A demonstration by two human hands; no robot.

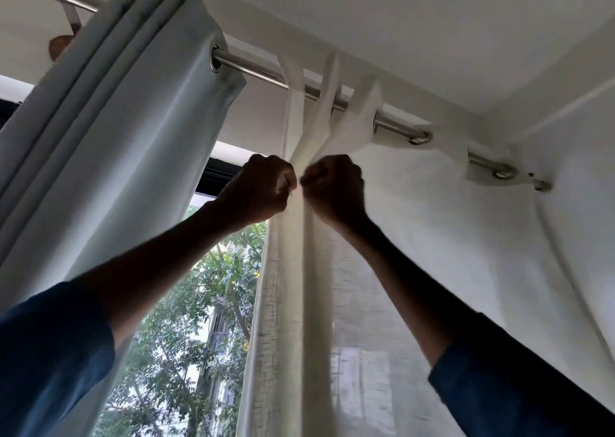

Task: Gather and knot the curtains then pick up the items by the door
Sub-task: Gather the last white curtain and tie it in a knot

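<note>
Gripping gathered folds of the sheer white curtain (432, 237) just below the metal rod (259, 67).
At frame centre, left hand (263, 187) and right hand (332, 187) fisted side by side, nearly touching, around the fabric; at left, a bunched pale blue-grey curtain (133, 120) on that rod; lower centre, green trees beyond the window (186, 320); blue sleeves (50, 353) in both lower corners.
</note>
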